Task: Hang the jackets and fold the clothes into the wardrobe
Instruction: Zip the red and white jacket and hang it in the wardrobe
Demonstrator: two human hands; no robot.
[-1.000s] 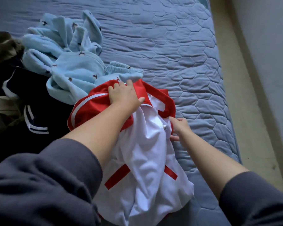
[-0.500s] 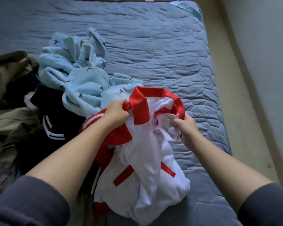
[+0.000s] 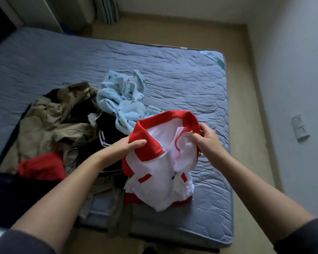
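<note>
Since the earlier frames both hands have lifted the red and white jacket [image 3: 154,173] higher above the mattress [image 3: 173,70], and the view has risen too, so more of the bed and the floor beyond it is now seen. The left hand [image 3: 130,146] grips the red shoulder part beside the collar, with the thumb on top and the fingers curled under the cloth. The right hand [image 3: 206,140] pinches the other side of the collar together with some white lining. Between them the jacket is held open at the neck and hangs down over the near part of the mattress; whether its hem is touching the surface I cannot tell. To the left lies the rest of the pile: a light blue garment [image 3: 125,105] just behind the jacket, a dark garment with white stripes [image 3: 106,132], a beige garment [image 3: 53,121] and a red garment [image 3: 42,165], all unfolded. I judge the step in hand to be the taking up of this jacket and the opening of its collar for hanging, so the task is near its start. The next move seems to call for a hanger, with one shoulder slipped on while the other hand keeps the collar spread. No hanger is in view, and the wardrobe is not clearly seen.
</note>
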